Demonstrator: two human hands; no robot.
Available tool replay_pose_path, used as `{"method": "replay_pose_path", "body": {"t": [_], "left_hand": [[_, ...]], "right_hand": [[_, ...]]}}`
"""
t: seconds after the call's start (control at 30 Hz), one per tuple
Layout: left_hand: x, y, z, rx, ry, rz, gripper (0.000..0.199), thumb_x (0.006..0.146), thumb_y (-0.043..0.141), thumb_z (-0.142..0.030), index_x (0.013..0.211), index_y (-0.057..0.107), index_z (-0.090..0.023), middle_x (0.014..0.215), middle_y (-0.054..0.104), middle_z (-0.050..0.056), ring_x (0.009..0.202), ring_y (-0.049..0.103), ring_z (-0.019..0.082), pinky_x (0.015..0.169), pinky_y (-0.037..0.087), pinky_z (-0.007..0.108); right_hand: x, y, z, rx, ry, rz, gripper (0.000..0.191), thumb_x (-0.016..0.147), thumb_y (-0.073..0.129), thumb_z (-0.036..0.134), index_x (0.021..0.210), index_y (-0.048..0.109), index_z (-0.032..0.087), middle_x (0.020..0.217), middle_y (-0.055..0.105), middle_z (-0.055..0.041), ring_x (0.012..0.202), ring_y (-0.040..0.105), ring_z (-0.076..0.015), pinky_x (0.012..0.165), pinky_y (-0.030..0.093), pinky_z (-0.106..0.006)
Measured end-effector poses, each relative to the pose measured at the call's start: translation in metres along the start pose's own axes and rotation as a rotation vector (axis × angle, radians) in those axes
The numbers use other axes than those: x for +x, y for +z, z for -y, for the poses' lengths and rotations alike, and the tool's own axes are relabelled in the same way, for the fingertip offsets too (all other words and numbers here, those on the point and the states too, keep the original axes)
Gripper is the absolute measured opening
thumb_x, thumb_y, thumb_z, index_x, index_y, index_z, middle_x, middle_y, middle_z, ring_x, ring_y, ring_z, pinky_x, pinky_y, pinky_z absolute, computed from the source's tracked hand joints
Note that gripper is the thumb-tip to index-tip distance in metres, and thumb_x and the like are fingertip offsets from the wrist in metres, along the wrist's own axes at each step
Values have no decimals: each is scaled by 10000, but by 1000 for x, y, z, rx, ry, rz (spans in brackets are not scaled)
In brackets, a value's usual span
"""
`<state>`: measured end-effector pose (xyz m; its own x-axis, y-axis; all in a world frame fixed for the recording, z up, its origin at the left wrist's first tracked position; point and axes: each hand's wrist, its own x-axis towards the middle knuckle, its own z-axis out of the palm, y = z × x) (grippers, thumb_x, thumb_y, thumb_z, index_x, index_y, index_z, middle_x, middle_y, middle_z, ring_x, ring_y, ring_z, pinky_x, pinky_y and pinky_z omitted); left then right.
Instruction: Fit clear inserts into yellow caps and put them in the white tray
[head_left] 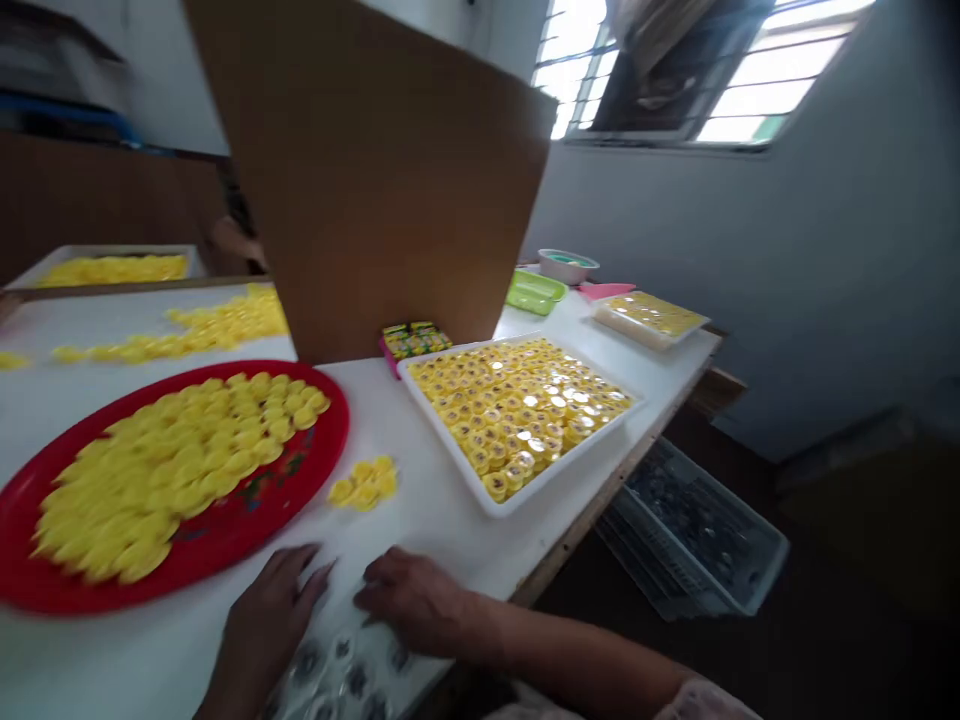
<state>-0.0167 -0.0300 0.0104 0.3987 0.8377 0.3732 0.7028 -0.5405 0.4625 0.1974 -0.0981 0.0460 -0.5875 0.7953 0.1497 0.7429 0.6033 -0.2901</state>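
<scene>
My left hand (264,625) rests low over the white table, its thumb and fingers apart with nothing visible between them. To its right, my right hand (416,600) is curled with fingertips down near the tabletop; whatever it pinches, if anything, is hidden. Several clear round pieces with dark centres (356,680) lie just below both hands. Ahead of them sits a small group of yellow round caps (365,483). A red oval tray (247,535) at the left holds a heap of yellow caps (172,450). On the right, a white tray (491,505) is filled with rows of yellow discs with dark centres (517,410).
A tall brown board (390,190) stands across the table (420,510). Behind it are a small packet (415,338), a green basket (535,292), a bowl (568,266) and another filled tray (651,315). A clear crate (697,520) is on the floor. Another person's hand (238,241) shows far left.
</scene>
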Motion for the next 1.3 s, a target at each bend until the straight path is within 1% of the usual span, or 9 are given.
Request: {"method": "replay_pose_path", "body": {"t": [0.13, 0.33, 0.47, 0.57, 0.67, 0.87, 1.0, 1.13, 1.3], "left_hand": [[6, -4, -7, -16, -111, 121, 261, 872, 421, -331, 1020, 575, -181, 1011, 620, 71, 901, 605, 207, 791, 495, 322], [13, -11, -15, -55, -195, 149, 226, 869, 445, -238, 1043, 572, -169, 1026, 605, 66, 935, 581, 205, 812, 472, 325], [14, -12, -14, -68, -205, 152, 221, 880, 426, -222, 1026, 585, -174, 1017, 606, 58, 942, 580, 202, 827, 460, 317], [15, -15, -13, -62, -229, 155, 219, 882, 426, -228, 1012, 594, -171, 1010, 611, 61, 936, 584, 205, 832, 456, 318], [17, -18, -13, -58, -241, 144, 211, 879, 443, -241, 992, 604, -166, 1003, 619, 65, 944, 584, 207, 838, 457, 316], [15, -21, -11, 4, -280, 87, 230, 883, 424, -227, 1006, 608, -163, 1023, 638, 69, 967, 587, 208, 850, 459, 318], [13, -28, -11, 78, -311, 36, 259, 885, 410, -218, 1061, 594, -169, 1059, 641, 72, 959, 597, 215, 819, 466, 321], [13, -40, -15, 168, -400, 25, 256, 888, 394, -243, 1010, 612, -184, 973, 669, 65, 855, 629, 228, 735, 473, 327], [12, -46, -12, 253, -420, 87, 296, 899, 328, -270, 901, 613, -190, 887, 681, 69, 764, 635, 255, 657, 457, 347]], "right_hand": [[9, 4, 1, 158, 48, -38, 133, 854, 511, 225, 931, 606, 174, 914, 609, -70, 864, 538, -169, 789, 435, -270], [17, 7, -13, 240, 241, -143, 307, 791, 507, 115, 1085, 579, 167, 936, 607, -81, 855, 561, -173, 772, 468, -289], [25, 0, -22, 265, 197, -134, 242, 829, 477, 125, 1017, 616, 189, 939, 605, -66, 850, 568, -158, 755, 470, -270], [37, -10, -28, 244, 199, -218, 221, 874, 433, 146, 990, 616, 189, 941, 606, -66, 855, 561, -157, 754, 464, -271], [55, -19, -35, 102, 200, -279, 230, 881, 419, 136, 1014, 603, 176, 981, 614, -85, 924, 526, -193, 804, 444, -317], [74, -16, -38, -120, 95, -118, 192, 856, 449, 94, 858, 621, 178, 891, 633, -75, 927, 490, -204, 826, 401, -336], [71, -15, -26, -116, 118, -116, 173, 870, 463, 140, 806, 619, 177, 799, 623, -57, 883, 489, -192, 802, 389, -317], [84, -11, -7, -113, 37, -95, 193, 886, 420, 129, 844, 603, 173, 838, 612, -62, 870, 485, -186, 801, 380, -312], [115, 9, 6, -175, -72, -15, 189, 822, 456, 86, 976, 552, 141, 963, 584, -106, 891, 465, -219, 785, 390, -343]]}}
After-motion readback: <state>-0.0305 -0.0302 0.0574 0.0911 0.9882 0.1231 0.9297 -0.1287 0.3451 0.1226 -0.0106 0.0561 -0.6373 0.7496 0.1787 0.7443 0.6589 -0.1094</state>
